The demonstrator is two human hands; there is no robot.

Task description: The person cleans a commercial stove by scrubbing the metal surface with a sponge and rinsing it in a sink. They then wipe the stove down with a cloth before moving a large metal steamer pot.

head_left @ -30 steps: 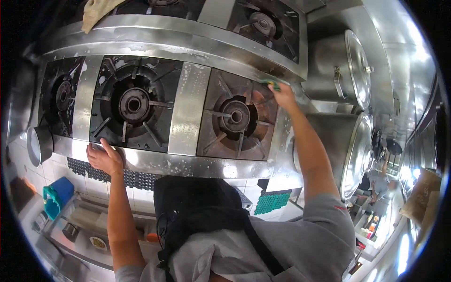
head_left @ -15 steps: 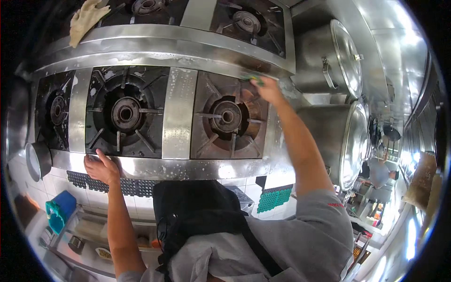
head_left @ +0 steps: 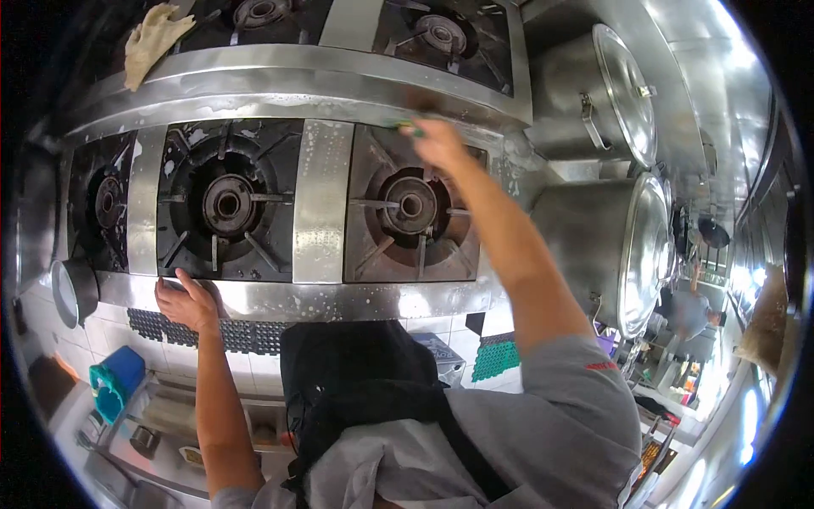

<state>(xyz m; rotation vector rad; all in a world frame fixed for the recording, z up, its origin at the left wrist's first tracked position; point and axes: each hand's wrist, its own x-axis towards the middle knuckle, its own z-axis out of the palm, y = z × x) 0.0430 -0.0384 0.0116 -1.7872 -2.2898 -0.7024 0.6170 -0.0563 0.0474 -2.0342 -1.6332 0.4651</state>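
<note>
My right hand (head_left: 441, 144) is closed on a green and yellow scrub sponge (head_left: 410, 126), partly hidden and smeared by motion. It presses at the back edge of the right burner (head_left: 410, 206), by the raised steel ledge (head_left: 280, 85) behind it. White suds streak that ledge. My left hand (head_left: 188, 304) rests on the stove's front steel edge (head_left: 339, 302), thumb apart from the fingers, holding nothing. Above it lies the middle burner (head_left: 227, 204) with its black grate. Wet drops dot the steel strip (head_left: 320, 204) between these two burners.
A beige cloth (head_left: 153, 44) hangs over the ledge at back left. Two big lidded pots (head_left: 585, 246) stand right of the stove. A small metal pot (head_left: 75, 291) is at the front left corner. Another person (head_left: 687, 312) is far off at right.
My right hand has slid left along the back edge with the sponge. My left hand stays at the front edge. The view has shifted slightly.
</note>
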